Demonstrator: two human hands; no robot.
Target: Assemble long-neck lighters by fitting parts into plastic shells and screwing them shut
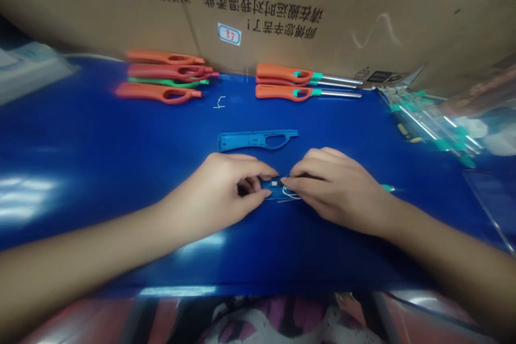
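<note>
My left hand (226,185) is closed on the left part of a blue lighter shell half (274,192), thumb and fingers pinching its edges. Over its right part, the fingers of my right hand (336,188) press together at a small black-and-white part (277,183) lying inside the shell. A thin white wire (288,193) loops out beneath my right fingertips. Beyond my right hand a teal tip (387,188) peeks out; what joins it is hidden. Just past both hands, a second blue shell half (250,141) lies with its hollow side up.
Orange, red and green shell halves (157,92) are stacked at the back left. Several orange lighters with metal tubes (282,91) lie at the back right. Small white wire pieces (220,102) sit between. A pile of teal-ended tubes (427,118) is at right. A cardboard box (121,16) stands behind.
</note>
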